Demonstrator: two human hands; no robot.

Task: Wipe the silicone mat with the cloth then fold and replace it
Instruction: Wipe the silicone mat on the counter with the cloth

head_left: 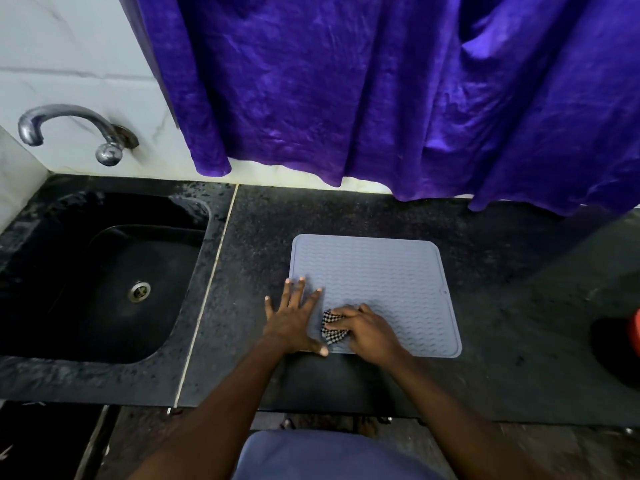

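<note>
Your silicone mat [377, 282] lies flat and unfolded on the dark countertop [502, 271], right of the sink [104, 271], wavy ribbed side up. Your left hand [292, 317] is splayed flat, palm down, over the mat's near-left corner: fingers spread, gripping nothing, fingertips on the mat's left edge, thumb at the near edge. Your right hand [367, 329] is curled over the checkered cloth [330, 329], pressing it onto the mat's near-left area; the cloth is bunched and mostly hidden under your fingers, only its left part showing. The two hands sit just beside each other, cloth between them. The purple curtain [381, 91] hangs behind the counter, its hem near the mat's far side but not touching it. The tap [72, 129] is on the wall above the sink.
</note>
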